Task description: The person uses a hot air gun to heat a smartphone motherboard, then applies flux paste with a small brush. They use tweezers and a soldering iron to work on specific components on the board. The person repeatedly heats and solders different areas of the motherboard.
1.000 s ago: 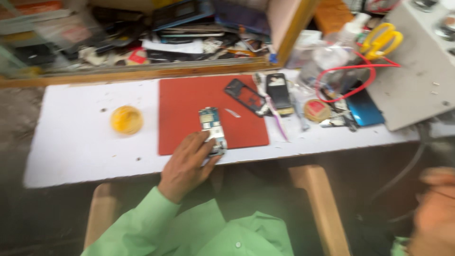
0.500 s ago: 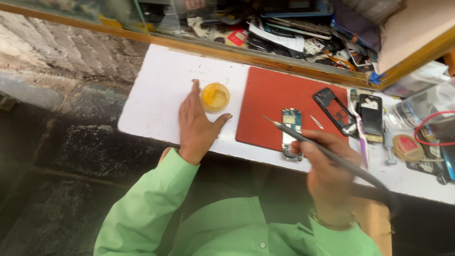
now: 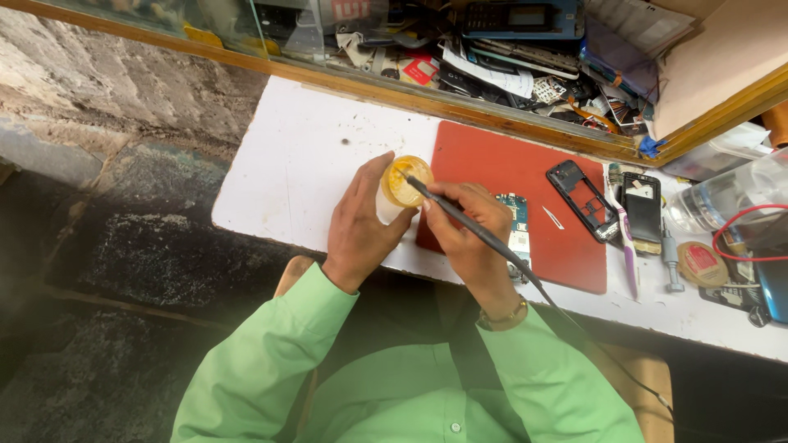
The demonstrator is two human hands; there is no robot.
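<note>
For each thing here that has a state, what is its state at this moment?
Left hand: cupped around the yellow pot, holding it.
Right hand: gripping the soldering iron like a pen.
Yellow pot: open, upright on the white table.
Soldering iron: tip dipped in the pot.
Circuit board: bare, flat on the red mat.
Phone frame: empty, lying flat.

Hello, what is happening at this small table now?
A person in a green shirt sits at a white table. The left hand steadies a small yellow tub, and the right hand holds a corded soldering iron with its tip in the tub. A phone circuit board lies on the red mat, with a black phone frame nearby.
</note>
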